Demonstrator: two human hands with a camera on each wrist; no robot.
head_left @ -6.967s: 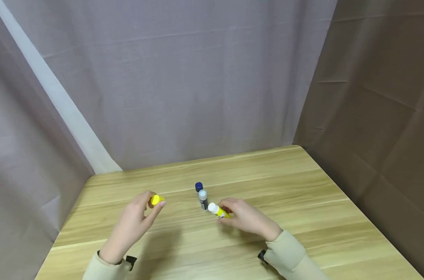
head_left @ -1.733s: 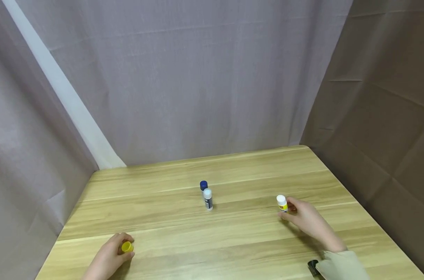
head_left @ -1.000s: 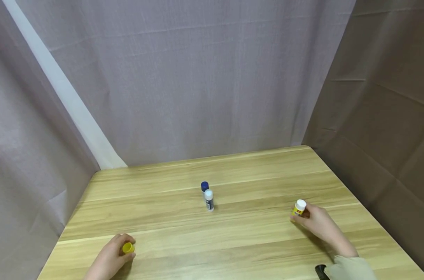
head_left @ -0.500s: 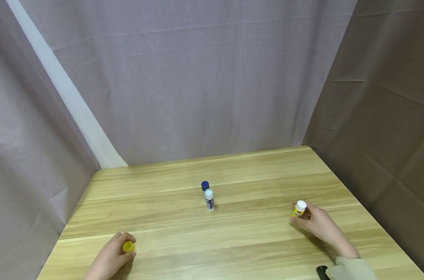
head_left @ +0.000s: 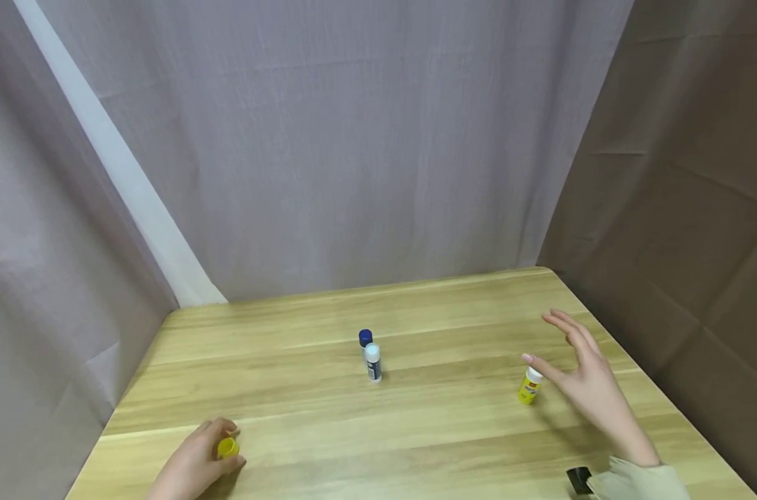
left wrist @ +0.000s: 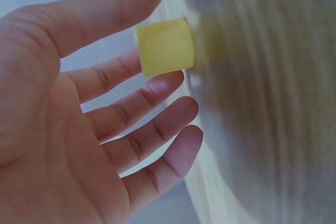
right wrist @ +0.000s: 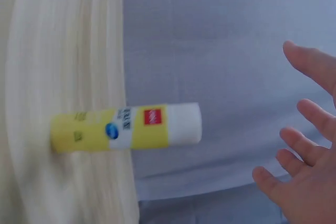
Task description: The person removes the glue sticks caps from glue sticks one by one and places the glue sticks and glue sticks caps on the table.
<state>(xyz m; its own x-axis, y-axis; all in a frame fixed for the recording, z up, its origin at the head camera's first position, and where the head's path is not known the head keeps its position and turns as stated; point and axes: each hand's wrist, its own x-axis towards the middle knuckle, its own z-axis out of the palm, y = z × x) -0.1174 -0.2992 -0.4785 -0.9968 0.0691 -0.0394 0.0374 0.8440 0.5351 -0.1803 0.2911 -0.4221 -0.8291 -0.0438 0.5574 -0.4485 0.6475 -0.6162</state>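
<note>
An uncapped yellow glue stick (head_left: 528, 390) with a white top stands upright on the table at the right. My right hand (head_left: 594, 385) is above and beside it, thumb and fingers spread. The right wrist view shows a gap between the fingers and the glue stick (right wrist: 126, 127). A yellow cap (head_left: 228, 448) rests on the table at the front left. Around it, my left hand (head_left: 194, 458) has its fingers loosely bent. In the left wrist view the thumb is apart from the cap (left wrist: 165, 48); whether a fingertip behind touches it, I cannot tell.
Near the table's middle stands a white-topped glue stick (head_left: 373, 364) with a dark label. A dark blue cap-like piece (head_left: 365, 337) is close behind it, its lower part hidden. Grey curtains (head_left: 353, 139) hang behind the wooden table (head_left: 353, 423), and a brown one (head_left: 697, 208) at its right.
Seven seconds ago both hands held the parts above the table. They moved apart and down. In the last half second my right hand released the glue stick and rose; the left loosened around the cap.
</note>
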